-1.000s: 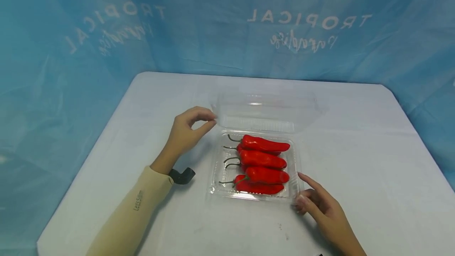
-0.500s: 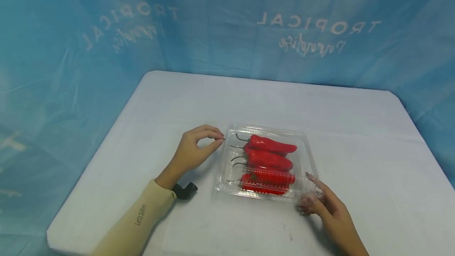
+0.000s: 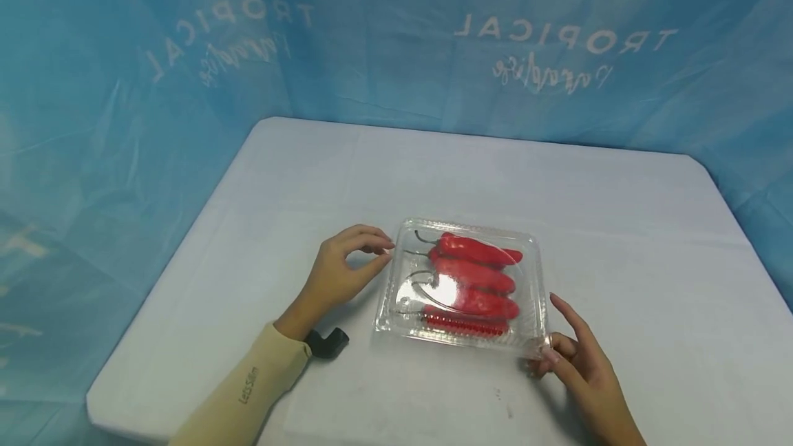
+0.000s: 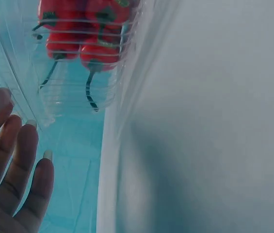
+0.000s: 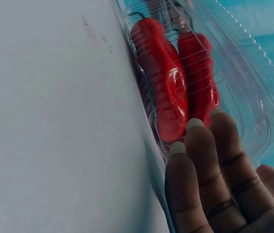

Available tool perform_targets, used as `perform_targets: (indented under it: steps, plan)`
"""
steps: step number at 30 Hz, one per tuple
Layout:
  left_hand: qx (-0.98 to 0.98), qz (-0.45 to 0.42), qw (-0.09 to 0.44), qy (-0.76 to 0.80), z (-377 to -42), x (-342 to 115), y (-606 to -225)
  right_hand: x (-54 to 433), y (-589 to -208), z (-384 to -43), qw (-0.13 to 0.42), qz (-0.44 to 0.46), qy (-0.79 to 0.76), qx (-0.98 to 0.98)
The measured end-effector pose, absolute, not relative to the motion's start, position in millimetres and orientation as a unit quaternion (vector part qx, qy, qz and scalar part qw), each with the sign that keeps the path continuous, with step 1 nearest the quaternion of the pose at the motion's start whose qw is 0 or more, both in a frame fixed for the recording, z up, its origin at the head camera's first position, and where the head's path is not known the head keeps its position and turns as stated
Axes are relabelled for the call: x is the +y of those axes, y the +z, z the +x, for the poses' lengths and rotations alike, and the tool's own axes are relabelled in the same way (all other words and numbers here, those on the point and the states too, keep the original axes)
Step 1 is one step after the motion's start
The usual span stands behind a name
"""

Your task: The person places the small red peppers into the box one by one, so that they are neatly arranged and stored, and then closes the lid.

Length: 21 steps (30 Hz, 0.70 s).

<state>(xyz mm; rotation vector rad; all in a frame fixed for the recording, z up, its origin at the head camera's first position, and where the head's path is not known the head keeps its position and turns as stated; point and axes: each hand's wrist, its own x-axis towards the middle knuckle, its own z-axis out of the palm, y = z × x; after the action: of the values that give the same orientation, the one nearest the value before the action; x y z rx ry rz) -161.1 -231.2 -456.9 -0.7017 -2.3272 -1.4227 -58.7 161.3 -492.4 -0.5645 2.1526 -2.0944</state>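
A clear plastic clamshell container lies on the table with its lid down over several red peppers, their stems toward the left. My left hand is at the container's left side, thumb and index finger pinching its rim. The other left fingers stay apart from it. At the front right corner my right hand grips the container with thumb and bent fingers, while its index finger points forward, away from the wall. In the right wrist view, fingertips lie against the container's side.
A white table carries the container. A blue printed curtain hangs behind it and at both sides. A black strap mount sits at the left wrist, below a beige sleeve.
The lid, lying open beyond the container a second ago, has swung down toward me over the peppers. My left hand has come slightly nearer; my right index finger has straightened away from the side.
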Motion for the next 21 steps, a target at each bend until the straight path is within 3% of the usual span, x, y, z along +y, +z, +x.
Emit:
perform_targets:
  steps: [5,12,21]
  plan:
    - [-0.821,-0.224,0.152,-0.503,-146,-231,-453,156,-491,-58,0.057,-0.177,-0.702,0.687]
    - [-0.845,-0.144,0.084,-0.507,-108,-231,-447,150,-489,-59,0.09,-0.164,-0.744,0.641]
    - [-0.839,-0.112,0.031,-0.532,-61,-221,-456,150,-487,-57,0.115,-0.153,-0.758,0.624]
